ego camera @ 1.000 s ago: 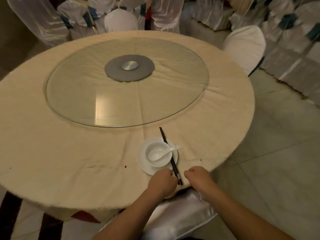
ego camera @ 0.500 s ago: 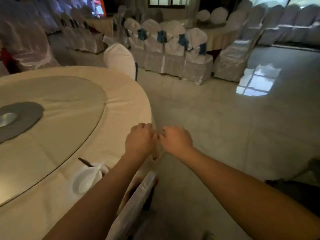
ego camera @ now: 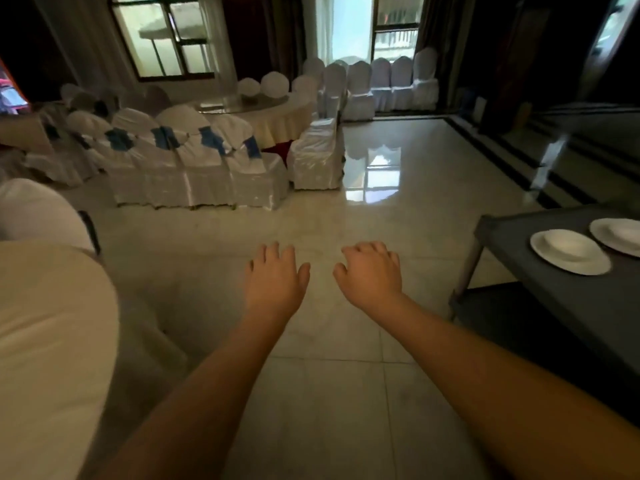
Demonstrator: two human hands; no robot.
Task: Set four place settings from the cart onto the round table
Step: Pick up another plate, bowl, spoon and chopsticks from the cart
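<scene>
Both hands, left hand (ego camera: 273, 278) and right hand (ego camera: 372, 275), hover mid-frame, grip wide, holding nothing. Plates (ego camera: 569, 251) on the cart (ego camera: 519, 244), right edge, look glazed, slippery, breakable; best taken by the rims.

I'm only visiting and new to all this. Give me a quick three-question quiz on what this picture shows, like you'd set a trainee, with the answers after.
1. True or false: the left hand is carrying a plate.
2. Which piece of furniture holds the white plates? A) the round table B) the dark cart C) a covered chair
3. Fill in: below both hands lies bare tiled ____.

Key:
1. False. Both it and the right hand hang empty with relaxed fingers.
2. B. Two plates show on its top, at the right edge of the view.
3. floor
</scene>
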